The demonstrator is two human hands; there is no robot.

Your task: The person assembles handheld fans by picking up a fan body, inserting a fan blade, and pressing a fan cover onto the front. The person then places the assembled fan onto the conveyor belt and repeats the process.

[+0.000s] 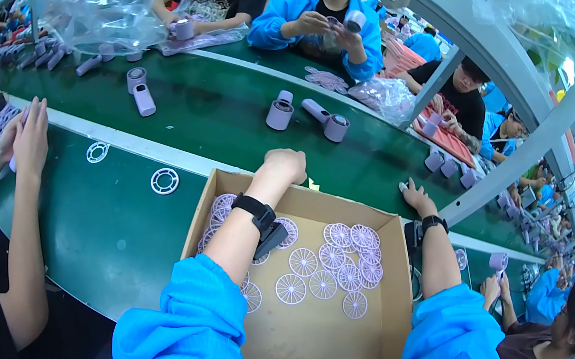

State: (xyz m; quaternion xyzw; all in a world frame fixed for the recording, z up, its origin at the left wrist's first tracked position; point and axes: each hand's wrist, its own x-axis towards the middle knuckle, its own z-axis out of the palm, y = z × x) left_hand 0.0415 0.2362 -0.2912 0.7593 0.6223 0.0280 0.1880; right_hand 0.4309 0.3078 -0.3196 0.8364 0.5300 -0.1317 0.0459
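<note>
Hanging at twelve o'clock on the cardboard box [306, 345], left hand [288, 166]; right hand [417, 197] outside at two, can't tell either grip! Spoked discs [302, 262] lie inside; that low left wristband [257, 213] could snag them.

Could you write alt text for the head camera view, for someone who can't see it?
A cardboard box holds loose lilac spoked discs; the blue-sleeved wearer's left hand is at its far edge, the right hand just past its far right corner. Beyond, lilac devices sit on a green belt, with other workers along its far side.
</note>
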